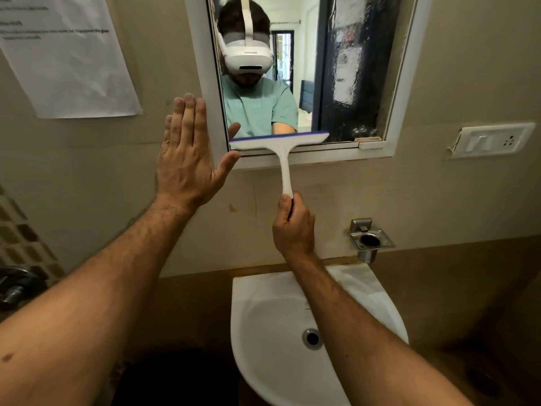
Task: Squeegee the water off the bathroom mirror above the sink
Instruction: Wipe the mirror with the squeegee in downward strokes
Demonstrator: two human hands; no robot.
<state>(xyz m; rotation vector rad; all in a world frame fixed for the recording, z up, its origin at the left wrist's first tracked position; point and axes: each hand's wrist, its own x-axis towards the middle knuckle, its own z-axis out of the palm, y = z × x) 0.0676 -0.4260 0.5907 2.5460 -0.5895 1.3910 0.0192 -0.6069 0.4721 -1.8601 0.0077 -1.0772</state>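
A mirror in a white frame (405, 68) hangs on the beige wall above a white sink (248, 303). My right hand (294, 227) grips the bottom of the handle of a white squeegee (284, 159). Its blade, edged in blue, lies across the lower left part of the glass, level with the bottom rail of the frame. The glass to the right of the blade is streaked with water. My left hand (187, 153) rests flat and open on the wall at the mirror's left edge, the thumb touching the frame's lower left corner.
A sheet of paper (67, 57) is stuck to the wall at upper left. A white switch plate (494, 139) sits right of the mirror. A steel holder (370, 241) juts from the wall above the sink's right side. A tap (14, 285) shows at the left edge.
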